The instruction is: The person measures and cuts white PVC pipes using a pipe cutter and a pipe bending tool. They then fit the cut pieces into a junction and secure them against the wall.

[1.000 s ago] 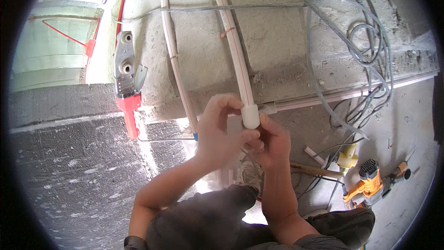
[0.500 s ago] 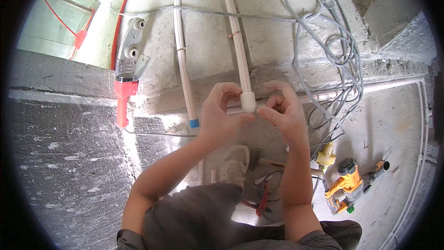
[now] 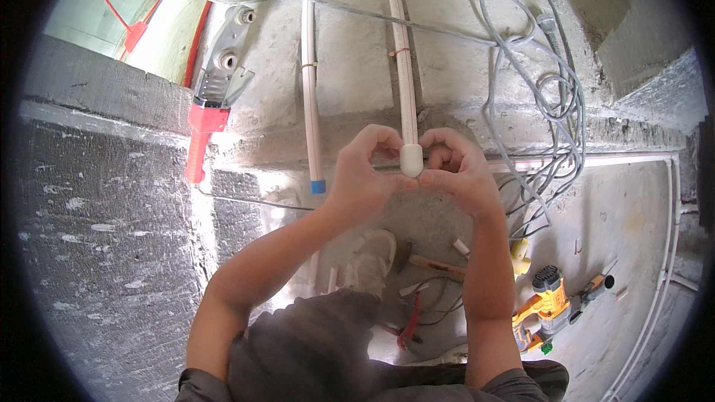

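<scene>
A white plastic pipe (image 3: 400, 59) runs down the concrete wall and ends in a white fitting (image 3: 411, 160). My left hand (image 3: 363, 171) and my right hand (image 3: 456, 170) close around that fitting from either side, fingertips pressed on it. A second white pipe (image 3: 310, 89) with a blue end hangs just left of my left hand. A red-handled pipe welding tool (image 3: 212, 97) rests on the ledge further left.
Grey cables (image 3: 544, 89) hang in loops on the wall to the right. On the floor below lie a hammer (image 3: 428, 260), red pliers (image 3: 408, 327), an orange drill (image 3: 547, 305) and short pipe offcuts (image 3: 462, 247). White pipes (image 3: 655, 268) run along the floor at right.
Both hands and the fitting have shifted toward the middle of the view as my head moved. My right hand has closed back onto the fitting.
</scene>
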A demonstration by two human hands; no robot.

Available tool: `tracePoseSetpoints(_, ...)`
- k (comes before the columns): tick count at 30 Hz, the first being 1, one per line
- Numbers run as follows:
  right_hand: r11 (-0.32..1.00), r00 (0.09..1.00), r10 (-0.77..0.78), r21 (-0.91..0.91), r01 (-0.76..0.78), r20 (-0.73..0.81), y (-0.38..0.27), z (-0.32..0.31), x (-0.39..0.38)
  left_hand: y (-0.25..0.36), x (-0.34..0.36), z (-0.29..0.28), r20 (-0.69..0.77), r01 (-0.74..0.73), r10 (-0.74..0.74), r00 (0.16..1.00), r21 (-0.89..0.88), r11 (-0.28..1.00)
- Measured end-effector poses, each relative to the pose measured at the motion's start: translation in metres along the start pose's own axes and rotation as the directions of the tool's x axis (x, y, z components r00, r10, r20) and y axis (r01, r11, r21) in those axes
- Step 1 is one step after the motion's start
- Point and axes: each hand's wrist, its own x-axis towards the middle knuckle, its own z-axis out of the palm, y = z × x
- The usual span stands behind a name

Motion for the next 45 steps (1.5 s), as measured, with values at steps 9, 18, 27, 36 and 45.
tracePoseSetpoints(9, 0.997, 0.996, -0.065, -0.042, 0.068, 0.053, 0.012, -0.004, -0.001, 0.005, -0.005, 0.008, -0.046, 0.053, -0.053, 0.998, -0.002, 0.999)
tracePoseSetpoints(18, 0.707, 0.996, -0.048, -0.702, 0.086, 0.074, -0.020, -0.010, -0.034, 0.026, -0.072, 0.027, -0.149, 0.081, -0.062, 0.987, 0.123, 0.989)
tracePoseSetpoints(27, -0.026, 0.706, 0.679, -0.955, 0.295, 0.200, -0.019, -0.050, -0.144, 0.046, -0.162, 0.052, 0.710, -0.074, -0.394, 0.584, 0.529, 0.845)
tracePoseSetpoints(36, 0.273, 0.849, 0.493, -0.960, 0.055, 0.189, 0.033, -0.055, -0.245, 0.078, -0.176, 0.054, 0.636, -0.010, -0.436, 0.637, 0.572, 0.820)
tracePoseSetpoints(45, 0.217, 0.859, 0.496, -0.939, -0.267, -0.130, 0.063, -0.130, -0.341, -0.013, -0.174, 0.064, 0.420, 0.370, -0.600, 0.681, 0.510, 0.777)
